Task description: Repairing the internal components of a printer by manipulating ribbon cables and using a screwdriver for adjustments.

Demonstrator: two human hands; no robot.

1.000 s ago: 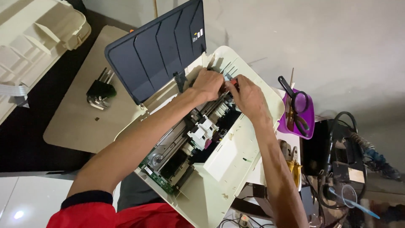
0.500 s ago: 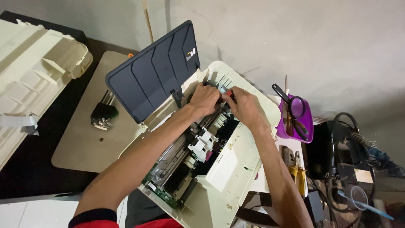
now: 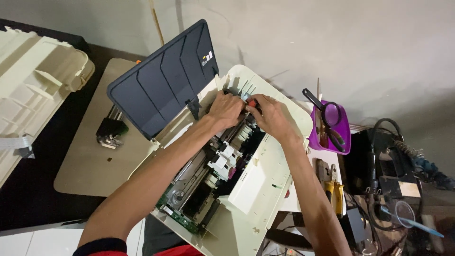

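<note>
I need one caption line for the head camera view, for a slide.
Both hands, left hand and right hand, work at the far end of an opened white printer, beside its raised dark tray.

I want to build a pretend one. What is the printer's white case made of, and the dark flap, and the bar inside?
The printer case looks like cream moulded plastic, matte, with thin ribs and clips. The dark flap seems smooth navy plastic with pressed grooves. The bar inside looks like bare metal: grey and shiny. Both hands, left hand and right hand, work at the back edge.
</note>
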